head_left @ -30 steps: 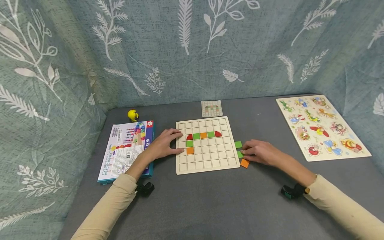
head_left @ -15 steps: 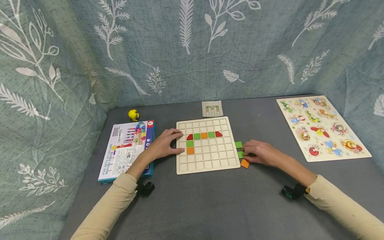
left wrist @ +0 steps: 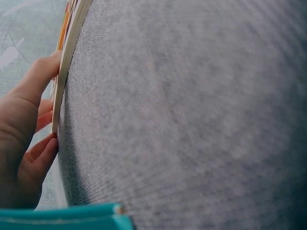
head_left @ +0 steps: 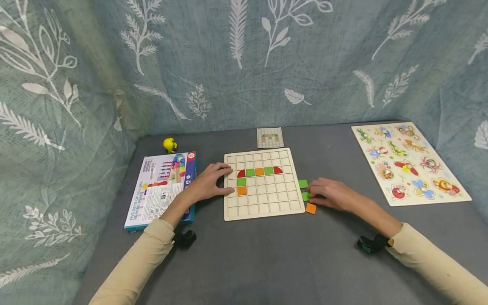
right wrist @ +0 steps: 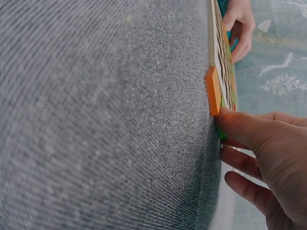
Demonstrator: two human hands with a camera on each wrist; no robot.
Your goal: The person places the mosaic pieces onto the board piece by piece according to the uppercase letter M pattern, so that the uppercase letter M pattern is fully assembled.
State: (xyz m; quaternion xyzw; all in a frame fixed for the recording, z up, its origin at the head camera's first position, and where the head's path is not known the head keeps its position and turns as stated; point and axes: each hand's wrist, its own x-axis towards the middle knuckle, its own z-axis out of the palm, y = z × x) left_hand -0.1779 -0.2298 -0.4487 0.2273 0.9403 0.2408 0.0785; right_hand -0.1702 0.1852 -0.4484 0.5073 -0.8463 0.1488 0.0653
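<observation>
My left hand rests at the left edge of a wooden grid board, thumb and fingertips spread along the rim. The left wrist view shows that thumb against the board's edge. Red, green and orange tiles lie in the board: a row with a red rounded piece at each end, and a green tile and an orange tile below its left end. Right of the board, my right hand pinches a green tile on the table. Another green tile and an orange tile lie beside it.
A small pattern card lies behind the board. On the left are a boxed bead set and a yellow toy. An insect puzzle board lies to the right. A leaf-patterned curtain hangs behind the table.
Almost nothing differs; both hands keep their places at the board and the green tile. The head view shifts very slightly.
</observation>
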